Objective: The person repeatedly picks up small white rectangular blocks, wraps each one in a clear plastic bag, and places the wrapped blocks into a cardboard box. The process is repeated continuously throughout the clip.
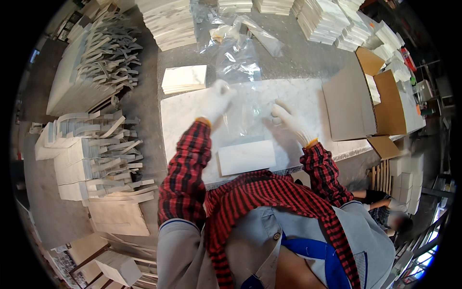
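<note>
My left hand [216,98] and my right hand [288,120], both in white gloves, hold a clear plastic bag [248,113] spread over a white marble slab [183,115]. The left hand grips the bag's upper left edge; the right hand pinches its right side. A white rectangular tile [246,157] lies flat on the slab just below the bag, near my chest. Red plaid sleeves cover both forearms.
A small stack of white tiles [184,78] sits left of the bag. Loose clear bags [240,43] lie behind. An open cardboard box [370,96] stands at right. Tile stacks [327,19] line the back; grey and white strip pieces [101,149] pile at left. Another person [385,207] crouches lower right.
</note>
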`<state>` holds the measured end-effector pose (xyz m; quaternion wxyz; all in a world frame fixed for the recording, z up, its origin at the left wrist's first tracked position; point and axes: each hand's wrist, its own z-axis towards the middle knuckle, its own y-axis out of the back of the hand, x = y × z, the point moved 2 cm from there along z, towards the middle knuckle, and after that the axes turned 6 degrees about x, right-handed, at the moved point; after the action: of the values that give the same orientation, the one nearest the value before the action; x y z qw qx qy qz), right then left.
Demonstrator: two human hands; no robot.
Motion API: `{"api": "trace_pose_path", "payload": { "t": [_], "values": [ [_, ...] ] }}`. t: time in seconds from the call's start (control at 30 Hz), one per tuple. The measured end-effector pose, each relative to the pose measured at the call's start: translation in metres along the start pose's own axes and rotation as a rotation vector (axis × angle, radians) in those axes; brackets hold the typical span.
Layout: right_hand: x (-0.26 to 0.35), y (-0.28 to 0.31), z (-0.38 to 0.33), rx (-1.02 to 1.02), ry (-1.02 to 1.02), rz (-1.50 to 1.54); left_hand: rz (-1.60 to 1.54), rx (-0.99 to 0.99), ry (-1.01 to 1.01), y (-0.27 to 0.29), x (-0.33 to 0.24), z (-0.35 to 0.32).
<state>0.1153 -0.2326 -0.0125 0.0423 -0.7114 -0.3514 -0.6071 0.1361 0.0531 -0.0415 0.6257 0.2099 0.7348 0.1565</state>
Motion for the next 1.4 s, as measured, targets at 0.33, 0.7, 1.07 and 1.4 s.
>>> {"api": "trace_pose_path", "payload": {
  "t": [0.33, 0.7, 1.07, 1.4],
  "values": [
    [0.027, -0.028, 0.043, 0.5, 0.045, 1.049, -0.665, -0.09, -0.142, 0.044, -0.111, -0.048],
    [0.092, -0.001, -0.122, 0.89, 0.161, 0.375, -0.563, 0.636, -0.238, 0.036, -0.131, -0.237],
    [-0.029, -0.096, -0.129, 0.47, 0.306, -0.353, -0.025, 0.394, -0.472, -0.029, -0.112, -0.236],
    [0.0, -0.086, -0.127, 0.822, 0.129, -0.914, -0.453, 0.523, -0.106, -0.1, -0.008, -0.212]
  ]
}}
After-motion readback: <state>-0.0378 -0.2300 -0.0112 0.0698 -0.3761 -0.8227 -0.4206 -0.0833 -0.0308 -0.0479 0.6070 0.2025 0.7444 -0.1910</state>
